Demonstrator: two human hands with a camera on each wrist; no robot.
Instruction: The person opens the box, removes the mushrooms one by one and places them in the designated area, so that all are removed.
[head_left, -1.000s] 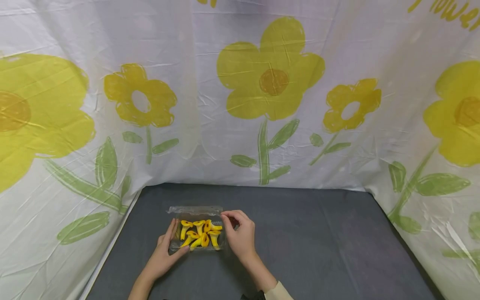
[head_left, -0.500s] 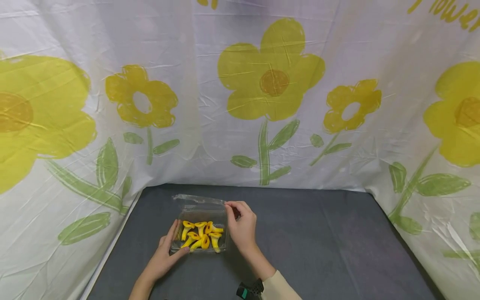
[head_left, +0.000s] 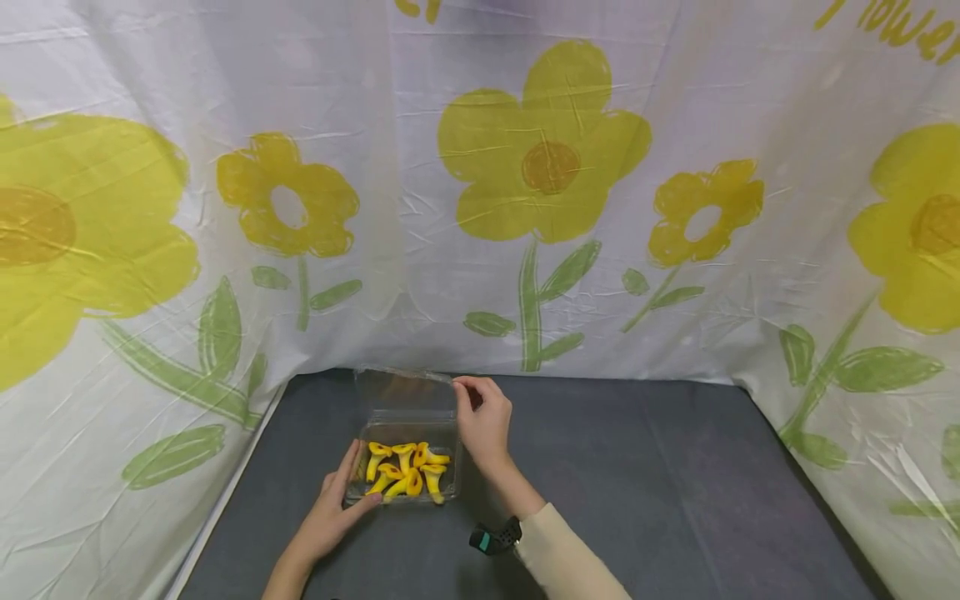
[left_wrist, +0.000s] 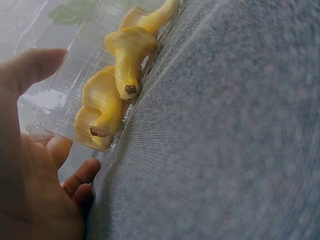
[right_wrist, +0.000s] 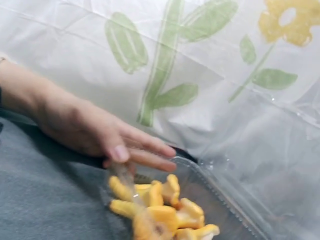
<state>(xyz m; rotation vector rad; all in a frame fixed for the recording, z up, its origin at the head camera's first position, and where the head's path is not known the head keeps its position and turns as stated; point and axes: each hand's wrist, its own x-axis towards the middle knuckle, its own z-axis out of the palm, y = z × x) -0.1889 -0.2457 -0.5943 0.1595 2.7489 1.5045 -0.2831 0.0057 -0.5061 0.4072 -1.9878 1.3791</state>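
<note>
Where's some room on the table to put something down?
The biggest bare patch of table is between the right arm and the flowery curtain on the right. A smaller one lies between the left hand and the curtain's left side. It's crowded at the clear box: yellow mushrooms inside, the right hand pinching its lid.

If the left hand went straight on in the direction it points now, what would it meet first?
Probably the clear container, at its left side; the fingers seem to be close against it, though exact contact is unclear.
</note>
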